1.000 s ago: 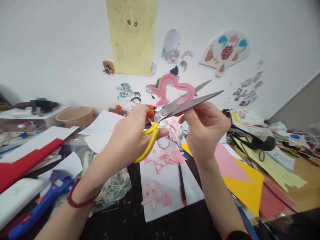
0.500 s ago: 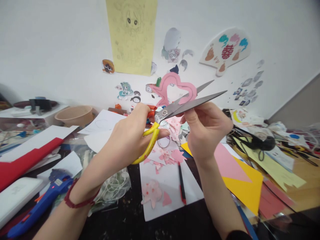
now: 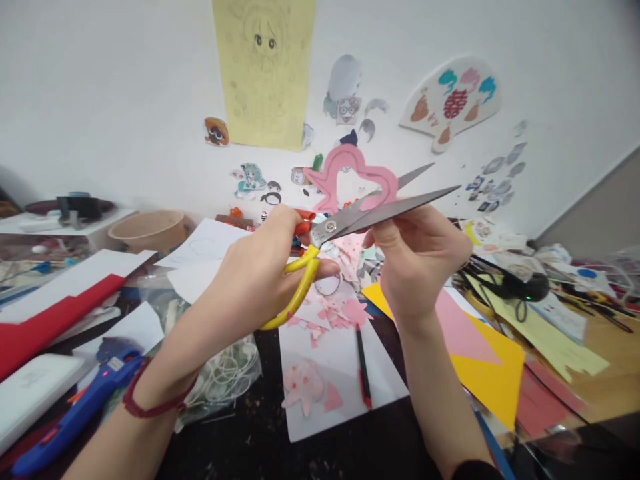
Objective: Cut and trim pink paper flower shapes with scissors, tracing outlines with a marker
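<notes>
Held up in front of the wall, a pair of scissors point(image 3: 345, 225) has one yellow and one orange-red handle. My left hand point(image 3: 270, 260) is closed round those handles, and the blades stand apart, pointing right. A curvy pink paper cutout point(image 3: 345, 158) with a hollow middle lies between the blades. Close behind the lower blade, my right hand point(image 3: 417, 257) pinches the cutout's lower right edge, partly hidden by the metal. Below, pink paper scraps point(image 3: 333, 313) and a pink star-like paper shape point(image 3: 303, 387) rest on a white sheet point(image 3: 320, 427).
A black pen point(image 3: 363, 367) lies on the white sheet. To the left are a blue glue gun point(image 3: 80, 407), a white power bank point(image 3: 37, 393) and bagged earphones point(image 3: 227, 373). Yellow card point(image 3: 493, 380) and pink paper point(image 3: 467, 330) lie at right. A tan bowl point(image 3: 147, 230) stands behind.
My right hand and the pink cutout have shifted slightly to the right. The scissor tips have moved a little right and down; the blades remain apart.
</notes>
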Demonstrator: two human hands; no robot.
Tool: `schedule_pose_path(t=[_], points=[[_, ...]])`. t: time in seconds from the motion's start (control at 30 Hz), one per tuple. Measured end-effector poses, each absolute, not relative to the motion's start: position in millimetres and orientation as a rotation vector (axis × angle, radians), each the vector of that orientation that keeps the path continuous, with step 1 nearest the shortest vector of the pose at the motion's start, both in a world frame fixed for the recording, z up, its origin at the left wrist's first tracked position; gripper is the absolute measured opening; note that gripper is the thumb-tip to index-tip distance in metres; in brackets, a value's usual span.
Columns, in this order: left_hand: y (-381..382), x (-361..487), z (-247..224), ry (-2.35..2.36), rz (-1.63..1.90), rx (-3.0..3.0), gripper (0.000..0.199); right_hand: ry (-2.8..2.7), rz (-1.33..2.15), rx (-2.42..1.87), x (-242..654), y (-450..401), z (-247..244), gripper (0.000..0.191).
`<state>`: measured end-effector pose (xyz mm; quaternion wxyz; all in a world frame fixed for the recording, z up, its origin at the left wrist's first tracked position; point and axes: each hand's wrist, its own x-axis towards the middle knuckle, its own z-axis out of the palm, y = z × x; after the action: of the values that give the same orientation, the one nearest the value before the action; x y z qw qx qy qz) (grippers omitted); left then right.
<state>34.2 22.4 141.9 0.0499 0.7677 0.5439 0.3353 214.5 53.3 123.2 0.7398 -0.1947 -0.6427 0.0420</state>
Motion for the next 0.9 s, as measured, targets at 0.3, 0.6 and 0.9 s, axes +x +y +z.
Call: schedule_pose_path(t=[0.3, 0.6, 0.9], points=[[22.3, 33.0, 141.3, 1.674, 1.035, 2.321, 0.04, -1.401, 0.12, -0.391, 214.6, 52.8, 123.4, 0.007], [20.5, 35.2, 143.1, 1.675, 1.001, 2.318, 0.037, -1.371, 0.086, -0.336, 212.1, 54.9, 123.9, 0.009], [20.7, 36.8, 141.8, 1.664, 0.98, 2.334, 0.034, -1.349, 0.042, -0.336, 208.7, 56.1, 121.8, 0.008]])
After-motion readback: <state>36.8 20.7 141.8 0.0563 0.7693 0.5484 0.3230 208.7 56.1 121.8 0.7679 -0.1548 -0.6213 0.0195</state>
